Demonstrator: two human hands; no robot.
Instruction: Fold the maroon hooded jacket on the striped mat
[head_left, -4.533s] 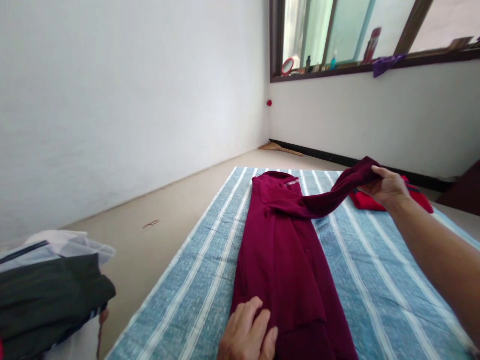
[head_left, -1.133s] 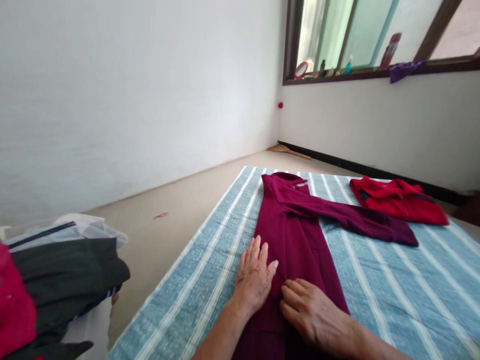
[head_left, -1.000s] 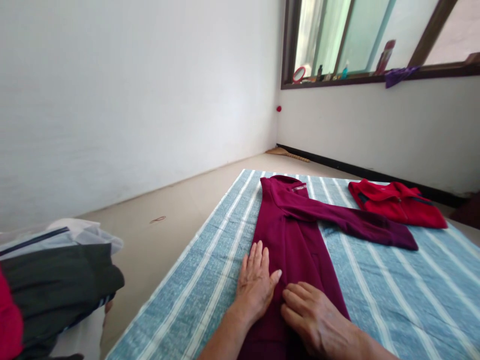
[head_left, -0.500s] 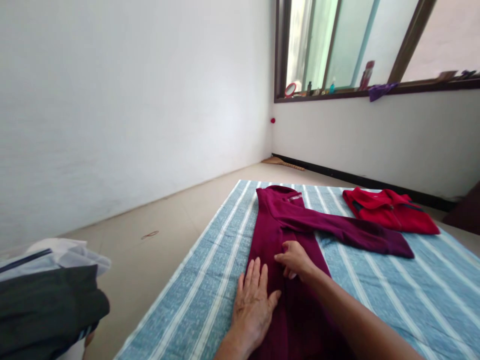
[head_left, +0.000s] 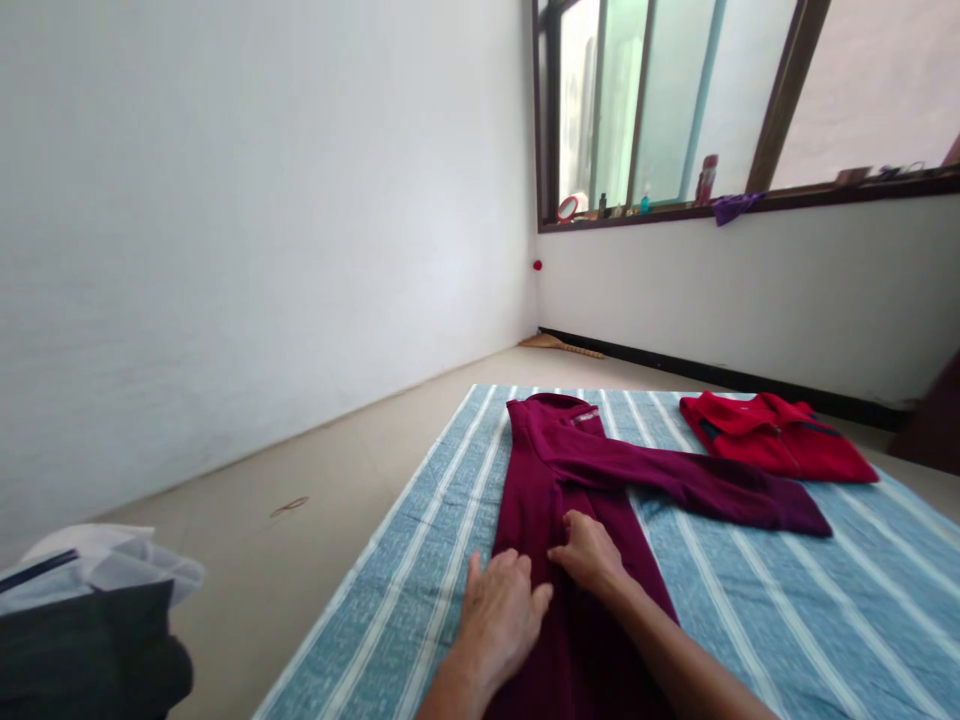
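A plum-maroon, long-sleeved soft-fabric garment (head_left: 525, 515) lies lengthwise on a blue cloth with white stripes (head_left: 397, 600), its neck end pointing away from the person and its near end out of view. 1 maroon sleeve (head_left: 720, 485) stretches out flat to the right; I cannot locate a 2nd. The person's left hand (head_left: 499, 615) rests at the garment's left edge, fingers close together and slightly bent, thumb spread clear of them. The right hand (head_left: 589, 550) touches the garment's middle, fingers curled and thumb near the forefinger; whether fabric is pinched there, I cannot tell. A bright red garment with dark trim and a collar (head_left: 780, 440) lies folded beyond the sleeve, near it but apart. Findings on risk, in my judgement: should the left hand's pressure slacken during a pull by the right, the body could skew and its left edge drift. If the right fingers catch only the top layer, creases could gather along the middle. The sleeve, with neither hand on it, could twist if the body is dragged. Heavy pressure could also ruck the striped cloth beneath, throwing the garment's edges out of line.
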